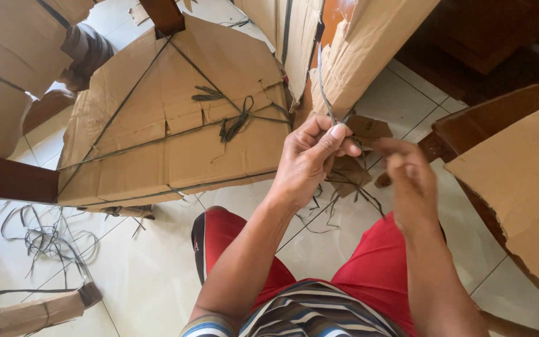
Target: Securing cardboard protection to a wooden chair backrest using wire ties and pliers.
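Pale tiled floor (pixel 157 274) in bright daylight. Dark wooden furniture (pixel 7 178) stands around, wrapped in cardboard (pixel 176 125). Loose strapping (pixel 45 237) lies on the tiles at left.

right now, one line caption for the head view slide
Left hand pinches dark string on a cardboard-wrapped leg, right hand beside it.
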